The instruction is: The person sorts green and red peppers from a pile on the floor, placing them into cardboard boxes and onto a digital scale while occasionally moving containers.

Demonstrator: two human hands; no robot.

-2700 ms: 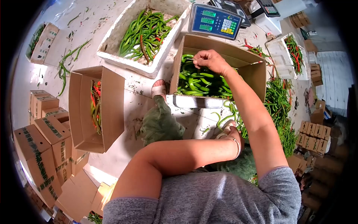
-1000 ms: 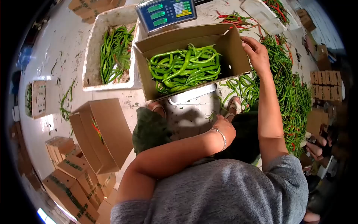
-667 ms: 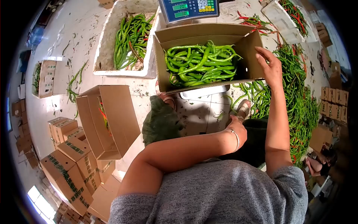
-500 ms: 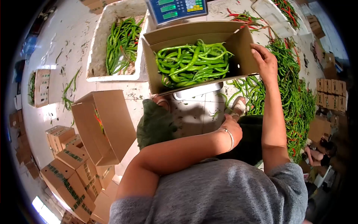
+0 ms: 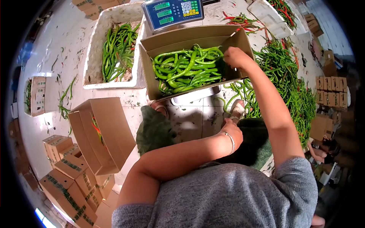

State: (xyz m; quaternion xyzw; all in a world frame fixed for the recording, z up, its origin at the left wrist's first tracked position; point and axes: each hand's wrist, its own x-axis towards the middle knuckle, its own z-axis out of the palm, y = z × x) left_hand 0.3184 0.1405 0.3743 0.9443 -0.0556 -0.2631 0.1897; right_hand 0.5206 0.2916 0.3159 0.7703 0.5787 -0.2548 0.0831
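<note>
An open cardboard box (image 5: 197, 34) holds long green peppers (image 5: 186, 68) and stands on a scale whose metal tray (image 5: 195, 95) shows below it. My right hand (image 5: 236, 58) is inside the box's right end, its fingers bent together beside the peppers; what they hold, if anything, is hidden. My left hand (image 5: 232, 135), with a bracelet at the wrist, rests by my right knee, away from the box; its fingers are mostly hidden. The scale's display (image 5: 173, 13) is lit behind the box.
A white foam crate (image 5: 93, 60) with green peppers stands left of the box. Peppers are heaped (image 5: 285, 79) on the right. An open carton (image 5: 118, 133) and stacked cartons (image 5: 70, 163) are at the lower left. Another person (image 5: 319, 152) is at the far right.
My right hand has moved left from the box's right rim to inside the box, and its fingers have drawn together. The view has shifted slightly; my left hand stays by the knee.
</note>
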